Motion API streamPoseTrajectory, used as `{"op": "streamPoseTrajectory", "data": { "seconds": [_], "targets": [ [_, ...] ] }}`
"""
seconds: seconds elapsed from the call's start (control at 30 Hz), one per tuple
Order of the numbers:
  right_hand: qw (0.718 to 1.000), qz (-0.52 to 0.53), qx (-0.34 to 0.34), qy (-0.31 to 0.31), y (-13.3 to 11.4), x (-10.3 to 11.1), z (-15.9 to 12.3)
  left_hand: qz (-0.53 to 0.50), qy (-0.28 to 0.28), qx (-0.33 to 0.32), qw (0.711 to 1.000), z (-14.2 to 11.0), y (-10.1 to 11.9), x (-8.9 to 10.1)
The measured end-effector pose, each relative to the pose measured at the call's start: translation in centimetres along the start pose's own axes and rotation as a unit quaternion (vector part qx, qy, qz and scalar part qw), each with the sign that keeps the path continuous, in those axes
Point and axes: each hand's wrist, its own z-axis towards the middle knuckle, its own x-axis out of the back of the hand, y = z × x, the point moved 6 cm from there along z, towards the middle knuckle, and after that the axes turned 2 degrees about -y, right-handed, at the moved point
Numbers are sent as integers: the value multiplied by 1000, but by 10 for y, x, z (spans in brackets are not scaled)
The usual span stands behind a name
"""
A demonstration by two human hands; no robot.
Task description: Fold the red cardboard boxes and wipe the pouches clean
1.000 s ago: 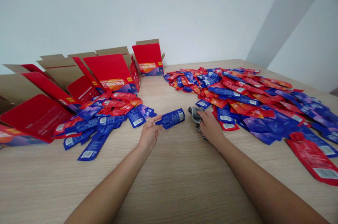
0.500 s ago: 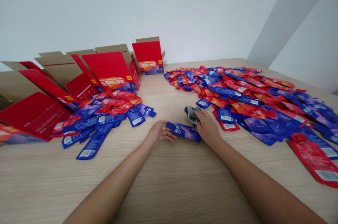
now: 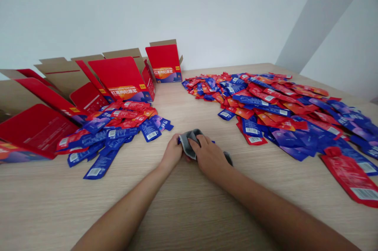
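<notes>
A grey cloth (image 3: 187,143) is bunched under the fingers of my right hand (image 3: 209,155), which presses it over a blue sachet (image 3: 213,142). Only small blue bits of that sachet show past the cloth and fingers. At its left end my left hand (image 3: 173,151) pinches the sachet, with the thumb and fingertips closed. To the left lies a heap of red and blue sachets (image 3: 115,132), some with white barcode labels. A far larger pile of the same sachets (image 3: 274,109) spreads over the right side.
Open red cardboard boxes (image 3: 121,73) with raised flaps stand along the left behind the smaller heap. Another red box (image 3: 164,64) is at the back near the wall. A single red pouch (image 3: 348,174) lies at the right front of the wooden table (image 3: 183,211).
My right hand has moved left with the grey cloth, from the sachet's right end to near my left hand. The cloth now covers most of the sachet. My left fingers have closed.
</notes>
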Motion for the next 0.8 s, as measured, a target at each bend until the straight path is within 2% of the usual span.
{"op": "streamPoseTrajectory", "data": {
  "seconds": [0.07, 0.13, 0.2, 0.27, 0.33, 0.4, 0.5, 0.57, 0.63, 0.7, 0.8],
  "targets": [
    [998, -18, -59, -23, 21, -3, 0, -29, 4, 20, 999, 2, 5, 9],
    [992, -28, -115, -36, 46, -1, -2, -53, 57, -3, 997, 4, 17, 26],
    [989, -11, -142, -29, 64, 4, -5, -63, 101, -18, 993, 5, 23, 39],
    [988, 30, -151, 4, 70, 10, -6, -55, 84, 2, 995, 6, 19, 36],
    [987, 69, -133, 54, 61, 16, -5, -35, 24, 35, 998, 5, 9, 21],
    [991, 81, -76, 72, 39, 16, -1, -12, -12, 40, 999, 4, 0, 7],
    [998, 55, 3, 22, 7, 3, 4, 12, -1, 7, 1000, 3, -2, -1],
    [999, 41, 0, -5, 4, -4, 6, 12, -3, 24, 1000, 3, -2, -3],
    [998, 36, -43, -11, 18, -5, 7, -2, -27, 71, 997, 2, -4, -6],
    [994, 29, -102, -12, 44, -2, 5, -24, -46, 94, 994, 1, -2, -6],
    [985, 19, -173, -7, 80, 5, 0, -78, -26, 93, 992, 3, 5, 7]
  ]
}}
